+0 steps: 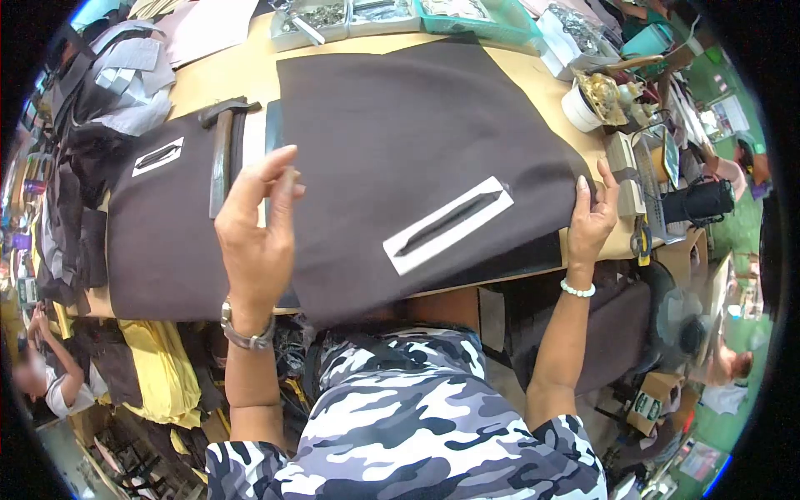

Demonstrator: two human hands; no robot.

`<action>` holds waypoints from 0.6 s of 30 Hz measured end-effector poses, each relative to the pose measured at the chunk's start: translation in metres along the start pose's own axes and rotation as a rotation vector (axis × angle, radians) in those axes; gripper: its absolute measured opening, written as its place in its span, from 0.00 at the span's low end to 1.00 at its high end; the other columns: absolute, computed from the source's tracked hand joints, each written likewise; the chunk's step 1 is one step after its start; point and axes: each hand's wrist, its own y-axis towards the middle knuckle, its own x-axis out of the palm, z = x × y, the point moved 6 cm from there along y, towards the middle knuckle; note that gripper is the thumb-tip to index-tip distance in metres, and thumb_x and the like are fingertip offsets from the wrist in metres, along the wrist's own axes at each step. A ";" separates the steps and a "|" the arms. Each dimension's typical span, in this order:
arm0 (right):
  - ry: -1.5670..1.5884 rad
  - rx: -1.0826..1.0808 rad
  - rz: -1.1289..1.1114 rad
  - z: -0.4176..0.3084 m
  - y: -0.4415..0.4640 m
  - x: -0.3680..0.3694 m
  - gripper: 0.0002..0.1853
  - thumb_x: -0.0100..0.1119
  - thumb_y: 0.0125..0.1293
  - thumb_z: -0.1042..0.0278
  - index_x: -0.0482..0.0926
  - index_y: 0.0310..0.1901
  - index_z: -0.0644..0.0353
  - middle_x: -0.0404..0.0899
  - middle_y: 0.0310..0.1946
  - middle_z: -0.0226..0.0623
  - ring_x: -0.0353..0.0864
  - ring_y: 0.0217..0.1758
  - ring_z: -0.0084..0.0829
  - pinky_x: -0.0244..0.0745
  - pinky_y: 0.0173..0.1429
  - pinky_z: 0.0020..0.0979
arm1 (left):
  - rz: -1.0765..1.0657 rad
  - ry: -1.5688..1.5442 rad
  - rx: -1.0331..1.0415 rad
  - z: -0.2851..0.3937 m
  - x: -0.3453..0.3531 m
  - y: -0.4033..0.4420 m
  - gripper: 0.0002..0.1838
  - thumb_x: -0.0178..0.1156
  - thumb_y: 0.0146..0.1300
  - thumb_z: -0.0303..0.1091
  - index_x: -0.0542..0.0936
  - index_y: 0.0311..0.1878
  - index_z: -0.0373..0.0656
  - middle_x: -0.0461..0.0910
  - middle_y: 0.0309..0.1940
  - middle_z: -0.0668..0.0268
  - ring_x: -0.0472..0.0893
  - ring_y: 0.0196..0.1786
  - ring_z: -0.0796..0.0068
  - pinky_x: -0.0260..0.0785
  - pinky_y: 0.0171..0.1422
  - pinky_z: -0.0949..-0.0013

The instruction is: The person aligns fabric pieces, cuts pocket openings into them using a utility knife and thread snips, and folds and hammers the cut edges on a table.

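My left hand (258, 225) is raised over the table beside the hammer, its fingers loosely bent and thumb and index tips a little apart; nothing shows in them. My right hand (592, 218) is at the right edge of a large dark cloth (417, 125), the thumb on top and the edge between thumb and fingers. On this cloth, a white strip (399, 254) with a narrow dark piece (450, 223) lies slantwise. A second dark cloth (167, 242) at the left bears a smaller white patch (177, 147). A hammer (221, 158) lies on it.
Trays of small metal parts (312, 21) and a teal basket (479, 25) stand at the back. A white tub (581, 110) and yellow-handled scissors (641, 240) are at the right. Dark fabric is piled at the left; yellow cloth (162, 375) hangs below. A person (67, 383) is at the lower left.
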 end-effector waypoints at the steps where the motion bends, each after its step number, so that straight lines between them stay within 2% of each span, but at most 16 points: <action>1: -0.126 0.010 0.013 -0.001 -0.005 -0.002 0.17 0.53 0.64 0.78 0.71 0.56 0.64 0.80 0.37 0.39 0.78 0.40 0.23 0.73 0.45 0.27 | -0.017 0.102 0.155 0.019 0.008 0.000 0.16 0.58 0.57 0.18 0.78 0.50 0.38 0.80 0.37 0.60 0.81 0.41 0.68 0.73 0.48 0.67; 2: -0.193 -0.023 0.011 -0.003 -0.009 -0.003 0.17 0.52 0.64 0.78 0.71 0.55 0.64 0.80 0.37 0.40 0.79 0.40 0.26 0.73 0.46 0.29 | -0.034 0.201 0.308 0.036 0.020 -0.004 0.16 0.58 0.56 0.19 0.78 0.49 0.38 0.80 0.38 0.58 0.81 0.42 0.66 0.73 0.49 0.66; 4: -0.326 -0.091 0.002 -0.003 -0.018 -0.001 0.16 0.51 0.64 0.78 0.72 0.55 0.65 0.80 0.37 0.43 0.80 0.40 0.32 0.73 0.47 0.31 | -0.255 0.143 0.370 0.050 0.054 -0.027 0.16 0.62 0.53 0.21 0.79 0.47 0.39 0.80 0.43 0.55 0.79 0.47 0.58 0.72 0.53 0.61; 5: -0.340 -0.123 -0.004 0.000 -0.022 0.001 0.17 0.51 0.61 0.80 0.73 0.53 0.65 0.79 0.39 0.46 0.80 0.43 0.42 0.73 0.51 0.36 | -0.298 0.151 0.361 0.054 0.074 -0.040 0.16 0.63 0.54 0.25 0.79 0.47 0.40 0.78 0.46 0.55 0.78 0.50 0.56 0.70 0.56 0.59; 9: -0.508 -0.172 -0.131 -0.004 -0.027 0.004 0.18 0.54 0.54 0.81 0.76 0.49 0.63 0.76 0.44 0.45 0.75 0.50 0.44 0.69 0.56 0.39 | -0.434 0.397 0.338 0.021 0.116 -0.073 0.16 0.61 0.58 0.35 0.79 0.50 0.41 0.74 0.54 0.55 0.72 0.59 0.55 0.65 0.62 0.53; 10: -0.571 -0.258 -0.136 -0.015 -0.026 0.005 0.17 0.54 0.54 0.81 0.77 0.48 0.63 0.76 0.43 0.44 0.75 0.50 0.43 0.69 0.55 0.39 | -0.470 0.382 0.286 0.011 0.116 -0.076 0.17 0.58 0.61 0.38 0.78 0.51 0.42 0.72 0.57 0.55 0.70 0.62 0.56 0.61 0.65 0.51; 12: -0.691 -0.425 -0.145 -0.047 -0.025 0.010 0.16 0.56 0.54 0.81 0.78 0.46 0.62 0.76 0.43 0.43 0.74 0.49 0.42 0.69 0.54 0.38 | -0.501 0.413 0.290 0.005 0.106 -0.078 0.17 0.59 0.60 0.37 0.78 0.51 0.42 0.72 0.57 0.56 0.70 0.63 0.57 0.61 0.65 0.51; 16: -0.322 -0.486 -0.450 -0.087 -0.041 0.047 0.11 0.60 0.55 0.77 0.80 0.41 0.61 0.77 0.36 0.40 0.77 0.40 0.39 0.72 0.46 0.37 | -0.548 0.462 0.232 0.003 0.076 -0.081 0.14 0.59 0.59 0.35 0.81 0.47 0.42 0.74 0.56 0.56 0.71 0.61 0.57 0.61 0.65 0.50; 18: -0.188 -0.436 -0.637 -0.095 -0.055 0.069 0.09 0.61 0.55 0.77 0.80 0.39 0.62 0.77 0.36 0.40 0.78 0.40 0.40 0.73 0.44 0.35 | -0.543 0.492 0.202 0.003 0.063 -0.085 0.13 0.60 0.59 0.34 0.82 0.45 0.41 0.76 0.54 0.57 0.72 0.61 0.57 0.60 0.65 0.50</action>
